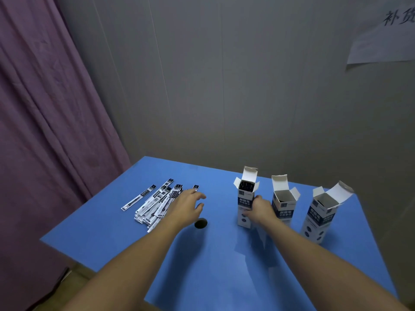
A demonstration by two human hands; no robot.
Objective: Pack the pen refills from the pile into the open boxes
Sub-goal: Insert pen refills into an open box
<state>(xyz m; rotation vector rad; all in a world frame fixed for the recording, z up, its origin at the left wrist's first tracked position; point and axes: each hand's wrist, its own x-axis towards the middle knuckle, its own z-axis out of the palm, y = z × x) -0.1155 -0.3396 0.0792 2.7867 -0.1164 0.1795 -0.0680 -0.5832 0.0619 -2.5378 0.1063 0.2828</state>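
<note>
Presently, a blue table [213, 265] is seen set against a grey wall [224, 86], with a purple curtain [45, 108] hanging past its left edge. A pile of pen refills [155, 204] in white and black sleeves lies near the left edge toward the far side, and one single refill [138, 197] lies apart from the pile, just to its left. The left hand [187, 204] is held over the right side of the pile with fingers spread and loosely bent; nothing is seen clasped in it, though whether the fingertips touch a refill cannot be told from this angle. A small dark round hole or disc [200, 223] is seen in the table surface just beside the left wrist; which of the two it is remains uncertain. Three tall boxes stand upright in a row toward the far right corner, all with top flaps raised. The first box [246, 198], nearest the table's middle, is gripped around its lower half by the right hand [260, 208], fingers wrapped on its front face; dark contents are visible in its mouth. The second box [284, 198] stands just beside the right hand, its opening dim inside. The third box [321, 212] stands nearest the right edge, slightly tilted. A white paper sheet [381, 41] with handwritten characters is fixed to the wall at upper right.
</note>
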